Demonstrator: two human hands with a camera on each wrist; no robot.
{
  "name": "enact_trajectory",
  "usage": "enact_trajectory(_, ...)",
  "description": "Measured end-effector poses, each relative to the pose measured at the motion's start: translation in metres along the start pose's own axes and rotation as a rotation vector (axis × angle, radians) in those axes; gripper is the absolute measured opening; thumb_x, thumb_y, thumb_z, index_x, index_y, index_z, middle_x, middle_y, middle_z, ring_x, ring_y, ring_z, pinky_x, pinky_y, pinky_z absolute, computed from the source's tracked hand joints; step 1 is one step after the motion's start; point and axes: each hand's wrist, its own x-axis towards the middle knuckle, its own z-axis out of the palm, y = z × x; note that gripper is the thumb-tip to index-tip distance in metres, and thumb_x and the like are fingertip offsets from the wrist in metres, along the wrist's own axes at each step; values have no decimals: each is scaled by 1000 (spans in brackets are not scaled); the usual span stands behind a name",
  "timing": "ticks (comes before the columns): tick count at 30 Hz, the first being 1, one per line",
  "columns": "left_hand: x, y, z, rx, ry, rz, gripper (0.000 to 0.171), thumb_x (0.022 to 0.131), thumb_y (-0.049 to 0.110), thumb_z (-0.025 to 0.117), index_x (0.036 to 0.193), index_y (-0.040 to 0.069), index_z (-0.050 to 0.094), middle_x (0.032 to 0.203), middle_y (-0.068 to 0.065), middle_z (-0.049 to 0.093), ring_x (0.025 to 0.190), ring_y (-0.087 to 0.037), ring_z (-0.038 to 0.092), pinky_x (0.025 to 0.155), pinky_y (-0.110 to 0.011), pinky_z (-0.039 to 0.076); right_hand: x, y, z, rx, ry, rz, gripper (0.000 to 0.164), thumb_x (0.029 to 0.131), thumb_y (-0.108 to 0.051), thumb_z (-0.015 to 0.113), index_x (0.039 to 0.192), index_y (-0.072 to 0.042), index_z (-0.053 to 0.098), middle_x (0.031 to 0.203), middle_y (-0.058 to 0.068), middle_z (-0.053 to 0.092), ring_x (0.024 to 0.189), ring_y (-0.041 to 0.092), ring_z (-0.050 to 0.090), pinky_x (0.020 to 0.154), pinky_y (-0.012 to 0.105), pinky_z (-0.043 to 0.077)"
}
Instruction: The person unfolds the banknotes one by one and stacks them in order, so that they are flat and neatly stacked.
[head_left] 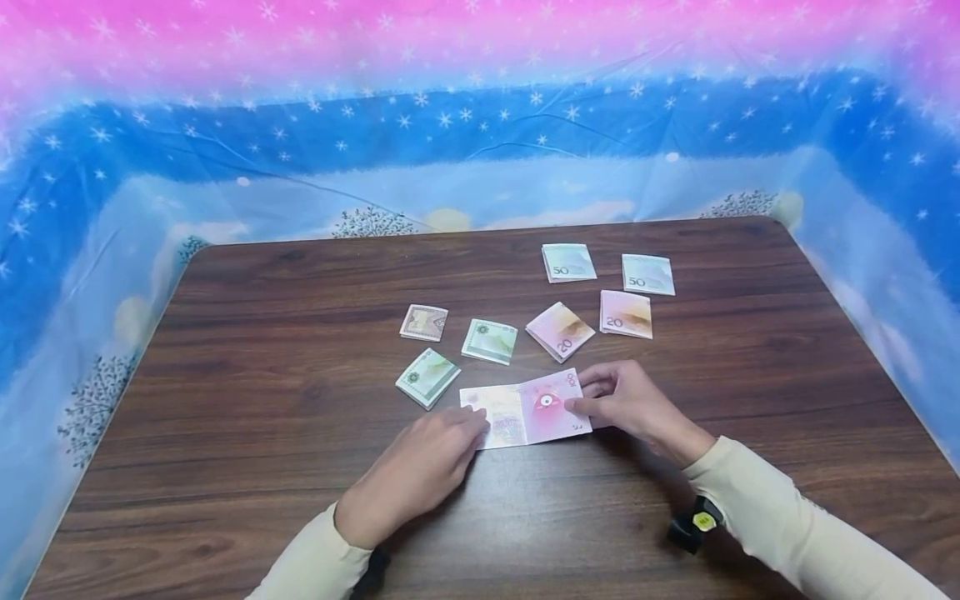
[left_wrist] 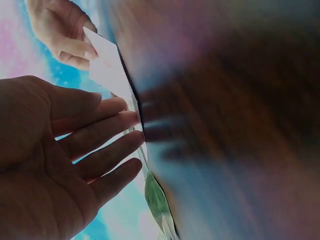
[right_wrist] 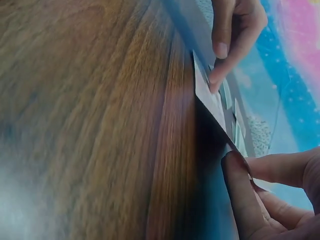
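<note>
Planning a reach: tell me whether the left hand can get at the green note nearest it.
Likely yes: the left hand touches the pink note, but nothing visible blocks its way to that green note.

Pink banknote (head_left: 531, 410) partly covered (by the left hand (head_left: 423, 458)), sleeves (head_left: 787, 517) cropped, fine print (head_left: 506, 422) illegible

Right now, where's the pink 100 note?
In the head view, the pink 100 note is near the middle of the table, below the tilted 20 note, with the left hand touching its left end and the right hand pinching its right.
</note>
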Motion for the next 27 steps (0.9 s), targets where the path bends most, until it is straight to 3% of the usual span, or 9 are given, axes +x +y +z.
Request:
enact_trajectory(4,1,0,-1,20,-7,2,21,98,7,62,79,14,55,75,3,56,72,-19,58,64,-39,51,0,1,-5,-55,16,-32,30,83,0,78,108,11,67,82,6,71,76,11,65,66,23,58)
enact_trajectory(8,1,0,-2,37,-9,8,25,98,7,61,75,15,55,74,3,57,72,-19,57,65,-38,50,2,3,-7,-151,11,-85,29,82,-2,79,106,10,67,79,9,72,67,16,69,61,27,60)
enact_trajectory(17,2,1,-2,23,-17,-10,22,98,12,64,77,17,57,76,5,58,72,-18,56,66,-38,50,5,5,-9,-339,40,-146,27,78,-4,83,94,3,63,67,2,69,54,18,68,53,30,58)
enact_trajectory(22,2,0,-1,14,2,-15,12,98,14,64,87,13,67,94,-2,72,92,-21,67,81,-40,56,4,0,-16,-298,45,-127,27,79,-4,83,92,4,60,68,6,68,53,20,67,51,34,60)
enact_trajectory(25,1,-1,-2,20,27,-11,11,98,15,65,99,9,75,113,-9,74,111,-24,67,97,-42,54,5,-6,-27,-248,65,-127,28,82,-5,83,94,7,60,71,10,69,54,22,68,53,37,61)
enact_trajectory(27,0,-1,-4,20,41,-24,16,97,16,67,105,7,76,117,-9,73,114,-25,66,100,-43,52,8,-9,-36,-225,87,-130,27,83,-5,82,95,8,61,74,14,70,56,23,68,54,39,62)
